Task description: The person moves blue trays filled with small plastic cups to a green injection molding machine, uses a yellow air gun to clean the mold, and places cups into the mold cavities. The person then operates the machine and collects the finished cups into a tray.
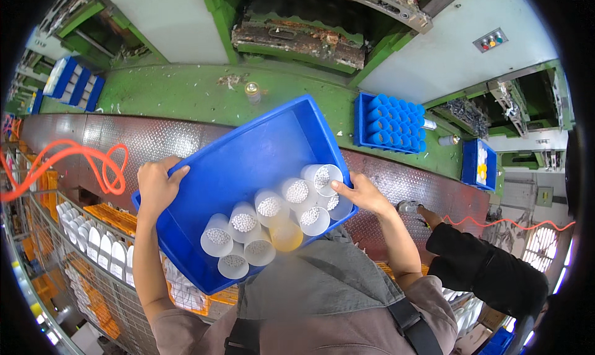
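Tilted in front of my body is a blue plastic tray (211,169). My left hand (160,184) grips its left edge, thumb over the rim. At the right edge my right hand (364,194) is closed on the rim, its thumb reaching inside beside a translucent white cup (321,178). Several such cups stand in two rows along the tray's near side, with small white pellets in many of them. Among them is a yellowish cup (286,234). The far part of the tray holds nothing. The fingers under the tray are hidden.
Ahead, a green machine ledge (173,88) carries a spray can (252,93) and a blue crate (361,122) of blue cups. Wire-mesh racks (118,249) stand close on my left, near a coiled orange hose (93,163). Another person's black sleeve (462,256) reaches in at right.
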Demonstrator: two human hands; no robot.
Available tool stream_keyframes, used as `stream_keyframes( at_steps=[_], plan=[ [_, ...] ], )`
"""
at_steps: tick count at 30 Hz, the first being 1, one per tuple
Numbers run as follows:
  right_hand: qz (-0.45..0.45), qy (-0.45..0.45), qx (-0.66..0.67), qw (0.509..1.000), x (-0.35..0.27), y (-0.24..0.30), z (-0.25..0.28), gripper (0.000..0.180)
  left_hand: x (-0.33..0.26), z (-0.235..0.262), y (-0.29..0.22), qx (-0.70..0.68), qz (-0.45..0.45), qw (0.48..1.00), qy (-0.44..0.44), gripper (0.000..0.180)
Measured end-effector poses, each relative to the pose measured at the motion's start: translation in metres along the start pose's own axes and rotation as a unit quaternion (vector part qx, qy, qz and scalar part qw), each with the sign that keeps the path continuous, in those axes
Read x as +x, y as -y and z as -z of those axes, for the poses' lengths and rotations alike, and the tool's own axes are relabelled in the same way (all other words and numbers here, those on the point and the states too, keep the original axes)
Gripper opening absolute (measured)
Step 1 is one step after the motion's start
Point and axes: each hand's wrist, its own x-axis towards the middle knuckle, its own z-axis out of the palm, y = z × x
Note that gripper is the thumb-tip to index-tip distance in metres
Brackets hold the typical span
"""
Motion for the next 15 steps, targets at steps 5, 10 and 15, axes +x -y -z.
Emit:
stream_keyframes(
  at_steps=[5,10,15],
  plan=[
    [-0.047,-0.005,-0.035,0.998,0.051,-0.012,0.017,0.054,0.076,-0.027,0.028,0.007,-0.034,0.999,0.03,0.013],
    [-0.009,-0.02,0.019,1.0,0.128,-0.01,0.004,0.059,0.149,-0.052,0.084,0.055,-0.064,0.996,0.025,0.018],
    [-0.036,0.026,0.012,0.999,0.208,0.025,-0.046,0.062,0.207,-0.055,0.171,0.083,-0.026,0.995,0.058,0.02]
  ],
)
